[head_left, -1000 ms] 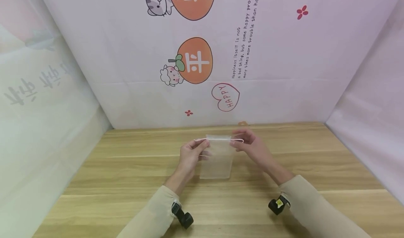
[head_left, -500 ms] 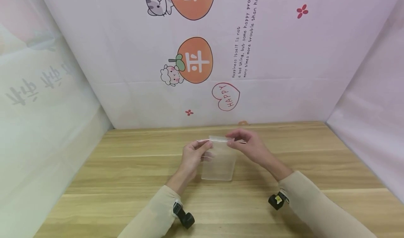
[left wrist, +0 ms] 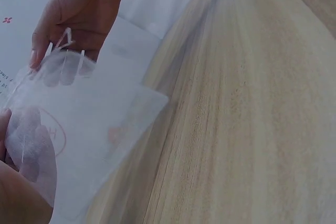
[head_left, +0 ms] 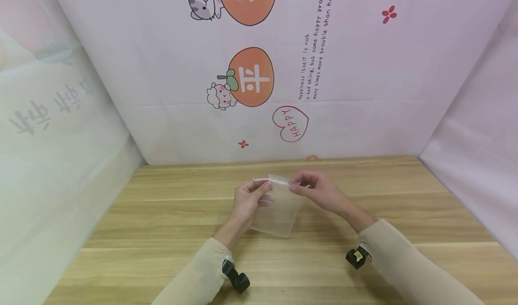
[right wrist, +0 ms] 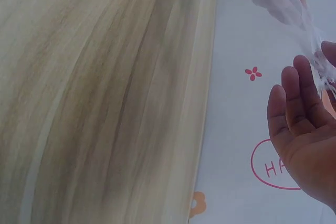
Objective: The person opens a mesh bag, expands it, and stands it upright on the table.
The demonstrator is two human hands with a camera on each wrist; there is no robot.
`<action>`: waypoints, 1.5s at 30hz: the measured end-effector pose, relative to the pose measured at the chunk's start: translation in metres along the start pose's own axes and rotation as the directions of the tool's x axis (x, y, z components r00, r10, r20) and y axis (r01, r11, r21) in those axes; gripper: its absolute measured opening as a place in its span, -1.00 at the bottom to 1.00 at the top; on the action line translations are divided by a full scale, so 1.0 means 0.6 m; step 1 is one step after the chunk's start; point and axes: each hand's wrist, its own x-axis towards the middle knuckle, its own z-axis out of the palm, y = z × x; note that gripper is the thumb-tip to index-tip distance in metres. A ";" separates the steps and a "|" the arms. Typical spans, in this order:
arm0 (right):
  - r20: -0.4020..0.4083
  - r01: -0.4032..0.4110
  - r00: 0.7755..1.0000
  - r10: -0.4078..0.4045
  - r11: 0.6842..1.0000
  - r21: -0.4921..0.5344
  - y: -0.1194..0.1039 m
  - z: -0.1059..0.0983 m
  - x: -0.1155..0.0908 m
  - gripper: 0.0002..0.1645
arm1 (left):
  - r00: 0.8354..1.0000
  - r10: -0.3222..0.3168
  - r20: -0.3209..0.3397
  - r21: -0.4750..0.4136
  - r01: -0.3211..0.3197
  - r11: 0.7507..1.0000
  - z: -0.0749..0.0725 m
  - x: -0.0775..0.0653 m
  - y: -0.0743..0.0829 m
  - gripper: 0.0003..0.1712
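Note:
A see-through drawstring bag point(head_left: 277, 215) hangs from both hands above the wooden table. My left hand point(head_left: 247, 199) pinches its top left corner between thumb and fingers, with other fingers showing through the sheer material. White cord pokes out past that thumb. At the opposite top corner my right hand point(head_left: 319, 192) pinches the edge near the cord. In the left wrist view the bag point(left wrist: 105, 114) looks flat, and a cord loop sticks up by the right hand point(left wrist: 84, 14). The right wrist view shows the bag's top point(right wrist: 310, 35) bunched at the right thumb.
The wooden table point(head_left: 162, 269) spreads under both arms. A white printed sheet point(head_left: 344, 125) rises behind it, with more white sheets on the left point(head_left: 60, 161) and right. A small black camera is strapped to each sleeve.
My right hand has shifted slightly left along the bag's top edge, which now slants and looks narrower. The bag's lower end has swung left. The cord loop at the right no longer shows in the head view.

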 end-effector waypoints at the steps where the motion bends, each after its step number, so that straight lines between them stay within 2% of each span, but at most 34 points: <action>1: 0.012 -0.007 1.000 0.007 1.000 0.000 0.001 0.000 0.000 -0.82 | 1.000 0.004 0.000 0.003 -0.004 1.000 0.000 0.000 0.000 -0.75; 10: 0.051 -0.049 0.998 0.047 0.999 0.021 0.006 -0.005 -0.001 -0.79 | 1.000 0.007 0.005 0.058 -0.007 0.998 -0.004 -0.001 -0.004 -0.71; 14: 0.056 -0.054 0.997 0.054 0.999 0.000 0.005 -0.011 -0.002 -0.81 | 0.996 0.008 0.093 0.138 -0.021 0.990 -0.018 0.001 0.001 -0.63; 18: 0.069 -0.040 0.997 0.043 0.998 -0.046 0.006 -0.016 -0.005 -0.84 | 0.978 0.039 0.206 0.242 -0.089 0.966 -0.039 0.006 0.016 -0.53; 19: 0.073 -0.030 0.997 0.034 0.998 -0.054 0.006 -0.017 -0.006 -0.85 | 0.972 0.051 0.229 0.271 -0.114 0.956 -0.043 0.008 0.021 -0.51; 21: 0.085 -0.011 0.996 0.017 0.997 -0.070 0.007 -0.018 -0.007 -0.86 | 0.960 0.077 0.271 0.352 -0.173 0.920 -0.049 0.012 0.031 -0.45; 24: 0.104 0.013 0.995 -0.003 0.996 -0.090 0.005 -0.019 -0.009 -0.86 | 0.939 0.095 0.331 0.464 -0.250 0.850 -0.051 0.019 0.047 -0.42; 26: 0.115 0.029 0.993 -0.017 0.994 -0.101 0.001 -0.019 -0.010 -0.86 | 0.918 0.105 0.383 0.516 -0.307 0.800 -0.049 0.024 0.056 -0.42; 28: 0.124 0.045 0.992 -0.032 0.993 -0.108 -0.002 -0.018 -0.010 -0.87 | 0.898 0.100 0.429 0.550 -0.347 0.760 -0.045 0.028 0.063 -0.46; 31: 0.137 0.063 0.989 -0.048 0.992 -0.108 -0.005 -0.017 -0.010 -0.90 | 0.862 0.082 0.500 0.567 -0.398 0.721 -0.037 0.032 0.070 -0.54; 33: 0.146 0.066 0.988 -0.051 0.993 -0.101 -0.005 -0.016 -0.009 -0.91 | 0.849 0.056 0.526 0.584 -0.408 0.702 -0.032 0.032 0.073 -0.61; 35: 0.152 0.068 0.987 -0.053 0.993 -0.093 -0.003 -0.014 -0.008 -0.92 | 0.838 0.032 0.544 0.592 -0.411 0.693 -0.028 0.032 0.075 -0.66; 37: 0.156 0.069 0.986 -0.055 0.994 -0.085 -0.001 -0.014 -0.008 -0.91 | 0.836 0.014 0.548 0.599 -0.404 0.691 -0.025 0.031 0.074 -0.68; 45: 0.156 0.061 0.987 -0.045 0.993 -0.102 -0.001 -0.012 -0.009 -0.89 | 0.834 -0.009 0.552 0.578 -0.375 0.725 -0.023 0.032 0.067 -0.77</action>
